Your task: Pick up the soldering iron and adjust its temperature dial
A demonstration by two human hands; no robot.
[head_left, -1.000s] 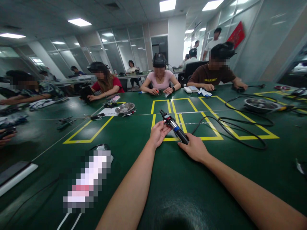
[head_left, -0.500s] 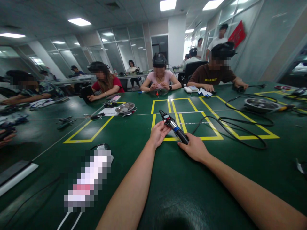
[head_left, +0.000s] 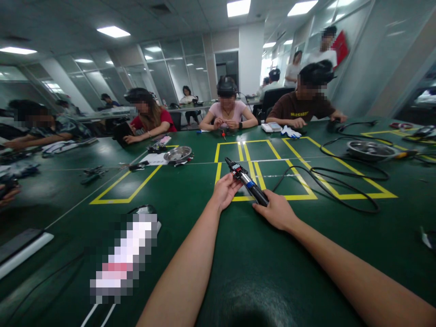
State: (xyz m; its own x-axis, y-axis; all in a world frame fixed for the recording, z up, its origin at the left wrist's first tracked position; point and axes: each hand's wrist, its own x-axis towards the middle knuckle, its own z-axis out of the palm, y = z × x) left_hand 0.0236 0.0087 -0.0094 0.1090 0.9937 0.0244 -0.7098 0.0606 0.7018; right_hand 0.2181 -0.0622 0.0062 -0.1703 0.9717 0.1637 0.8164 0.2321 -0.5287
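Observation:
My right hand (head_left: 275,211) is closed round the black rear end of an electric screwdriver (head_left: 251,185), a slim tool with a silver barrel and a blue band. It points up and to the left, away from me. At its front end, my left hand (head_left: 225,190) pinches a small black part (head_left: 237,170) with a red patch, palm turned upward. Whether the screwdriver's tip touches this part cannot be made out. A black cable (head_left: 311,169) runs in loops over the table to the right of the tool.
Yellow tape rectangles (head_left: 293,196) mark the green table (head_left: 177,272). A blurred-out phone-like object (head_left: 131,250) lies left of my arms. Metal bowls stand at left (head_left: 177,154) and right (head_left: 371,149). Several people with headsets sit across, their hands well apart from mine.
My hands, the screwdriver and the small part stay nearly still. Standing people in the back right have shifted to the right, and the co-worker in brown has moved their hands slightly.

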